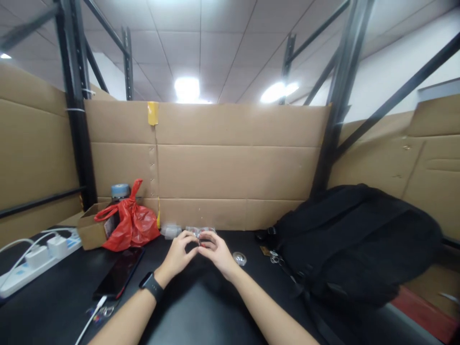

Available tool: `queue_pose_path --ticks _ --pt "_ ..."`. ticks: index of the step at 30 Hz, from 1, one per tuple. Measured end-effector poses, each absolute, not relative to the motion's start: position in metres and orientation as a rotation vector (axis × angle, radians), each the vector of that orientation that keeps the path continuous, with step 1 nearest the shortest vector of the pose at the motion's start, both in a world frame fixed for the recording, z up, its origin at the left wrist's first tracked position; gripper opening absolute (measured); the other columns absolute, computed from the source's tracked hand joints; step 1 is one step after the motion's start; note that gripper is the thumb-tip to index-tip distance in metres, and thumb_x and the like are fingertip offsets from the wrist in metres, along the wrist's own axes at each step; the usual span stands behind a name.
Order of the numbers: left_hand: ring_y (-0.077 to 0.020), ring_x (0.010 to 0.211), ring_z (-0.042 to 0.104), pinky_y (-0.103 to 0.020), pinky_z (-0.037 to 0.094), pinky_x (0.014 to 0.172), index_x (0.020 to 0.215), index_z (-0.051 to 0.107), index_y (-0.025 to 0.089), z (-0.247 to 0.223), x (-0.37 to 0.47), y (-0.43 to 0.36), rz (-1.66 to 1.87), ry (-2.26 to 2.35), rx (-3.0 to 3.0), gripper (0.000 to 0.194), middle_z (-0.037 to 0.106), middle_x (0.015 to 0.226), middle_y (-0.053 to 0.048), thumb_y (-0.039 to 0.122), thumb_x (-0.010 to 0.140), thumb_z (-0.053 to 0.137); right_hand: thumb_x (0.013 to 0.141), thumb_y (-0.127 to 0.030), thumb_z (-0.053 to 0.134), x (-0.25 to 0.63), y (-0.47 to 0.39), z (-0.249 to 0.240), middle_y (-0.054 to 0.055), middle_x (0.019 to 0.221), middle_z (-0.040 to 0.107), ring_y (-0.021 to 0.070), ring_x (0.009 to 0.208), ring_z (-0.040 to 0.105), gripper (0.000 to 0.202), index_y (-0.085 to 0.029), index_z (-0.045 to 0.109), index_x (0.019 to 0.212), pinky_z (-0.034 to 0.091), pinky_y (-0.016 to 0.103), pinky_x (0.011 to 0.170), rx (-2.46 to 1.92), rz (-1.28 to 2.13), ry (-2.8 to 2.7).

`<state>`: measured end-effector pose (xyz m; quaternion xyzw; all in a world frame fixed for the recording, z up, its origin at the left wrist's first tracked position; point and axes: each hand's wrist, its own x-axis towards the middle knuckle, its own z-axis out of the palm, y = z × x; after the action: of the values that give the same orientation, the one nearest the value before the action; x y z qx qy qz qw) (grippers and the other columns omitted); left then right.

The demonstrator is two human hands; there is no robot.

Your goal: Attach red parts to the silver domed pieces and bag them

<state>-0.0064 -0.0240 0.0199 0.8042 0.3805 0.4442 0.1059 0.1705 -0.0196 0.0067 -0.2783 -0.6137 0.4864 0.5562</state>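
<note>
Both hands meet above the middle of the black table (201, 306). My left hand (179, 251), with a dark watch (152, 286) on its wrist, has its fingers curled and its fingertips pinched at a small thing. My right hand (217, 251) curls toward it, its fingertips at the same spot. The thing between them is too small to name; a bit of red shows there. Clear plastic packs (171, 231) lie just behind the hands. A small round clear item (239, 258) rests on the table right of my right hand.
Left: a red plastic bag (134, 225), a cardboard box (91, 230), a blue-lidded container (120, 190), a phone (119, 273), a white cable and a power strip (43, 261). Right: a black backpack (359, 239) with keys (276, 258) beside it. Cardboard panels (237, 167) stand behind.
</note>
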Motion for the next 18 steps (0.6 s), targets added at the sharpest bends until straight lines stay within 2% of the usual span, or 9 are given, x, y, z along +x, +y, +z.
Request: queue_pose_path --ticks 5,9,13,15,18 --pt "-0.0258 0.108 0.061 -0.042 0.048 0.096 0.088 0.063 0.024 0.014 -0.003 -0.023 1.281 1.161 2.376 0.005 0.064 0.109 -0.009 0.026 0.088 0.059 0.063 -0.036 0.088 0.172 -0.016 0.006 0.007 0.102 0.071 0.0264 0.101 0.068 0.046 -0.025 0.064 0.1 0.051 0.046 0.097 -0.621 1.186 -1.492" --pt "-0.0249 0.112 0.057 -0.043 0.044 0.095 0.093 0.062 0.024 0.015 -0.009 -0.019 1.177 1.263 2.424 0.008 0.062 0.113 -0.008 0.028 0.092 0.054 0.064 -0.037 0.086 0.182 -0.011 0.012 0.008 0.107 0.07 0.0261 0.1 0.068 0.046 -0.025 0.061 0.101 0.053 0.043 0.089 -0.627 1.129 -1.533" --pt "-0.0231 0.11 0.057 -0.04 0.04 0.095 0.09 0.064 0.023 0.023 -0.031 -0.016 1.041 1.407 2.49 0.004 0.063 0.11 -0.005 0.025 0.088 0.061 0.072 -0.029 0.073 0.218 -0.004 0.027 0.008 0.106 0.071 0.0239 0.099 0.066 0.034 -0.022 0.063 0.103 0.051 0.035 0.082 -0.872 0.723 -1.781" --pt "-0.0219 0.106 0.059 -0.037 0.039 0.093 0.085 0.067 0.022 0.025 -0.044 -0.015 0.935 1.46 2.508 0.002 0.064 0.105 -0.003 0.024 0.084 0.067 0.069 -0.021 0.07 0.242 0.001 0.031 0.004 0.094 0.072 0.0221 0.09 0.066 0.027 -0.021 0.066 0.096 0.049 0.033 0.08 -1.036 0.477 -1.939" --pt "-0.0212 0.1 0.061 -0.033 0.041 0.09 0.079 0.07 0.022 0.022 -0.062 -0.011 0.739 1.508 2.521 0.003 0.067 0.098 -0.001 0.024 0.078 0.073 0.063 -0.012 0.067 0.273 0.01 0.027 0.002 0.08 0.07 0.0184 0.075 0.064 0.024 -0.018 0.069 0.087 0.047 0.029 0.07 -1.225 0.38 -2.102"
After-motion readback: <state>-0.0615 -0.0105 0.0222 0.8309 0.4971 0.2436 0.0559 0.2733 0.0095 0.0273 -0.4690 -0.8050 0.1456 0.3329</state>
